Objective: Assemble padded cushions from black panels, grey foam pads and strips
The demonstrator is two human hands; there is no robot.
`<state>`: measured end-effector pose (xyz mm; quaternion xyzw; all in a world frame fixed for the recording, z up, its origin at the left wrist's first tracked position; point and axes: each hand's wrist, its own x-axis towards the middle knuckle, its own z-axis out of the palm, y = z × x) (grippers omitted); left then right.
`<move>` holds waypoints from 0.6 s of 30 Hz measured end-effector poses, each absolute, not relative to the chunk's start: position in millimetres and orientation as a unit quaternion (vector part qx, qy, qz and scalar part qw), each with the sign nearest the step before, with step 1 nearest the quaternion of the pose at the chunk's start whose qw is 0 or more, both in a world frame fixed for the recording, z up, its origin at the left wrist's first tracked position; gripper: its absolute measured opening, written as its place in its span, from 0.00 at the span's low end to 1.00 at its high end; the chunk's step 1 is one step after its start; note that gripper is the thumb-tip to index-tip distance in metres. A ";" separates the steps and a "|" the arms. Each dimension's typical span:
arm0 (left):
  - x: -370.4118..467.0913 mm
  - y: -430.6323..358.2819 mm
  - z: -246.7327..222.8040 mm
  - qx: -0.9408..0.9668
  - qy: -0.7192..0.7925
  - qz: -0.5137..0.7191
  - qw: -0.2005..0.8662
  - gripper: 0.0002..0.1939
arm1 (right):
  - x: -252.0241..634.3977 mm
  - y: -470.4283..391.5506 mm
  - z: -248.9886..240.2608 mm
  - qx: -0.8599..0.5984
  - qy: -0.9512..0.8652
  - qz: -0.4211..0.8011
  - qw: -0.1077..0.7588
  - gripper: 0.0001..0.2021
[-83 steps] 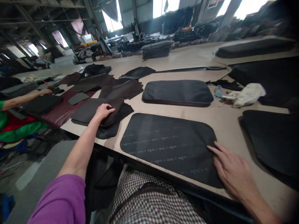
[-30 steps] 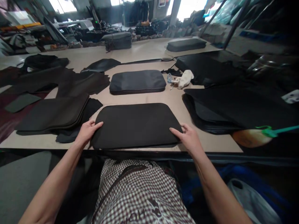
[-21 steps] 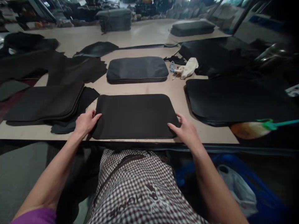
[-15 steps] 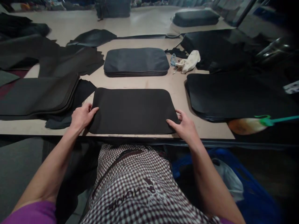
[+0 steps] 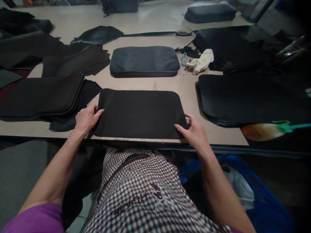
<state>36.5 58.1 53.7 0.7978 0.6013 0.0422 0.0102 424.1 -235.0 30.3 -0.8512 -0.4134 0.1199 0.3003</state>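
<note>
A dark rounded rectangular panel [image 5: 141,113] lies flat near the front edge of the table [image 5: 155,84]. My left hand [image 5: 88,119] grips its left edge, thumb on top and the other fingers at the side and partly hidden. At its right edge my right hand [image 5: 193,130] pinches it the same way, thumb over the surface. Beyond the panel sits a neat stack of dark panels [image 5: 145,61] with rounded corners. To the left is a pile of dark sheets [image 5: 39,97], and to the right another stack of black sheets [image 5: 243,98].
A white cloth [image 5: 202,61] and a pale blue clip [image 5: 184,60] lie beside the back stack. An orange-brown bottle [image 5: 262,132] with a green top rests at the right. A blue basket [image 5: 267,200] stands below the table; dark scraps [image 5: 75,60] lie at back left.
The camera view has shifted slightly. Both hands keep their hold on the panel, which stays in about the same place on the table.
</note>
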 end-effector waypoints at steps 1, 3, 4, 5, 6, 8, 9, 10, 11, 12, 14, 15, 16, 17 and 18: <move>36.3 58.2 53.9 0.799 0.600 0.037 0.008 0.26 | 424.1 -234.8 29.4 -0.853 -0.413 0.117 0.297 0.35; 37.1 56.6 56.7 0.801 0.598 0.019 0.005 0.27 | 423.5 -234.5 27.7 -0.860 -0.409 0.105 0.287 0.35; 38.1 54.7 59.2 0.803 0.596 0.009 0.007 0.27 | 422.8 -234.6 27.3 -0.864 -0.408 0.097 0.280 0.35; 39.3 52.0 62.2 0.805 0.593 0.005 0.008 0.28 | 421.7 -235.1 27.4 -0.866 -0.411 0.087 0.272 0.34; 40.8 48.6 65.6 0.810 0.586 0.009 0.002 0.28 | 420.4 -236.3 28.1 -0.865 -0.419 0.071 0.268 0.33; 44.0 40.7 71.7 0.826 0.562 0.038 -0.031 0.31 | 418.4 -241.7 30.4 -0.852 -0.440 0.026 0.282 0.29; 45.9 36.7 73.6 0.836 0.542 0.062 -0.053 0.33 | 418.4 -246.5 31.3 -0.844 -0.441 -0.006 0.303 0.26; 47.9 33.0 74.4 0.849 0.516 0.087 -0.069 0.35 | 419.9 -252.9 31.5 -0.838 -0.425 -0.043 0.338 0.23; 50.3 29.8 73.7 0.865 0.484 0.112 -0.072 0.35 | 423.4 -261.1 30.4 -0.832 -0.390 -0.084 0.385 0.21; 53.1 27.2 71.6 0.883 0.445 0.136 -0.061 0.35 | 429.6 -271.0 27.9 -0.822 -0.340 -0.127 0.439 0.19; 60.1 23.1 63.7 0.915 0.364 0.174 -0.004 0.32 | 451.5 -295.1 18.1 -0.782 -0.223 -0.217 0.540 0.18; 64.3 21.5 58.6 0.925 0.331 0.187 0.027 0.31 | 467.3 -308.6 11.3 -0.756 -0.171 -0.258 0.577 0.20; 68.7 19.9 53.3 0.930 0.307 0.193 0.053 0.31 | 485.6 -322.4 4.0 -0.735 -0.124 -0.292 0.599 0.24; 73.4 18.2 48.4 0.933 0.293 0.197 0.073 0.30 | 505.6 -335.8 -3.5 -0.723 -0.076 -0.313 0.611 0.27; 78.2 16.3 44.2 0.933 0.287 0.199 0.085 0.29 | 526.1 -348.2 -10.4 -0.730 -0.043 -0.313 0.606 0.32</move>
